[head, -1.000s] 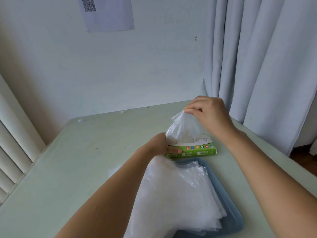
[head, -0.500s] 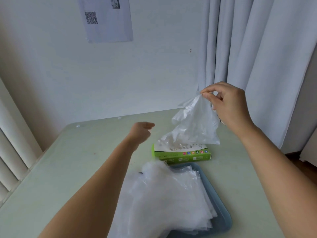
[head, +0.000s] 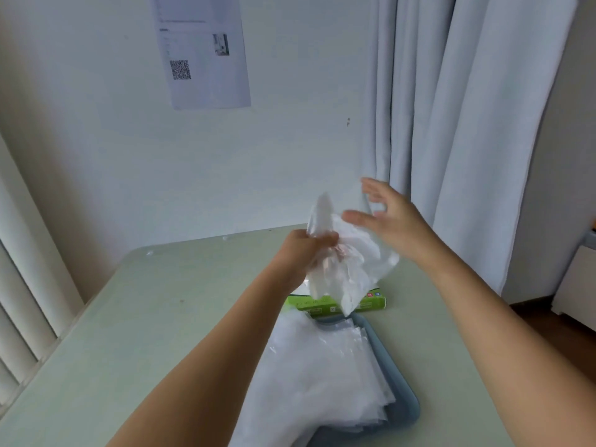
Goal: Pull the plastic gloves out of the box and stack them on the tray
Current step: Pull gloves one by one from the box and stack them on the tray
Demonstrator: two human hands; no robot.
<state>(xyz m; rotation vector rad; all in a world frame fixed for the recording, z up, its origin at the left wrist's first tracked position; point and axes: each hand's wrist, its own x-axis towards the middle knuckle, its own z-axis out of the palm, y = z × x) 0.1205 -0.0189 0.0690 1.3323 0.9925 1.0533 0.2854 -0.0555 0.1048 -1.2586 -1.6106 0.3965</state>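
A clear plastic glove (head: 351, 262) hangs in the air above the green box (head: 371, 304), which lies on the table just behind the tray. My left hand (head: 306, 250) grips the glove near its top. To the right, my right hand (head: 390, 217) is held up with fingers spread; whether it touches the glove's upper edge I cannot tell. The blue tray (head: 403, 408) near me carries a stack of clear gloves (head: 316, 375) that overhangs its left rim. My left forearm crosses in front of part of the stack.
The pale green table (head: 145, 317) stands against a white wall with a printed sheet (head: 203, 50) stuck on it. A grey curtain (head: 451, 124) hangs at the right, close behind my right hand. Window blinds (head: 19, 301) run along the left.
My left hand left the box, rose and took hold of the glove. My right hand, which pinched the glove and lifted it out, has opened its fingers. The camera tilted up.
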